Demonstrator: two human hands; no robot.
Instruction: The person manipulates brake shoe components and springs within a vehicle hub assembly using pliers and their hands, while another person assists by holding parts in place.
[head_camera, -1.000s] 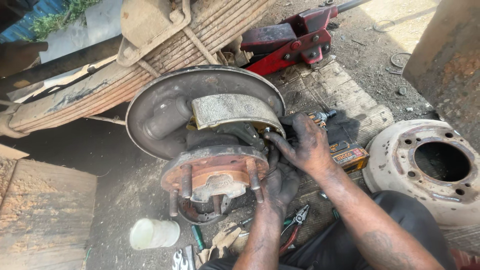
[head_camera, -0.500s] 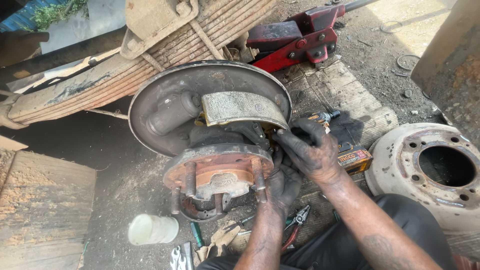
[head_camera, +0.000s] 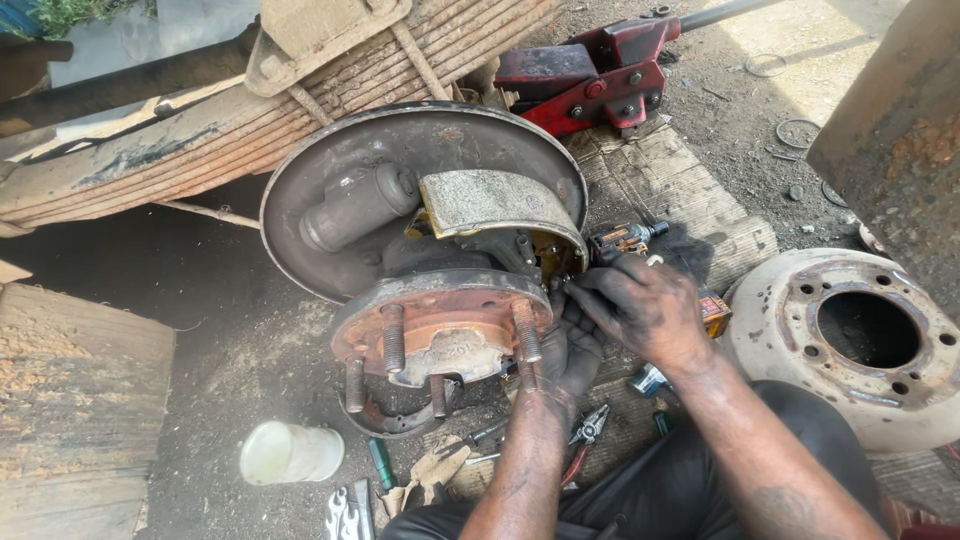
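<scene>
Hands are both jammed in at the right edge of the hub (head_camera: 440, 325): my right hand (head_camera: 645, 305) pinches something small I can't make out beside the brake shoe (head_camera: 495, 200), left hand (head_camera: 570, 350) curls under it, grip hidden. I'd brace the shoe and work slow. I count one shoe mounted, five studs, one drum (head_camera: 850, 340) right of the hub, one cup (head_camera: 290, 452) below it.

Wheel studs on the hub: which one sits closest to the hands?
The stud on the hub's right edge; the left hand lies right beside it, while the other studs stand farther left.
</scene>
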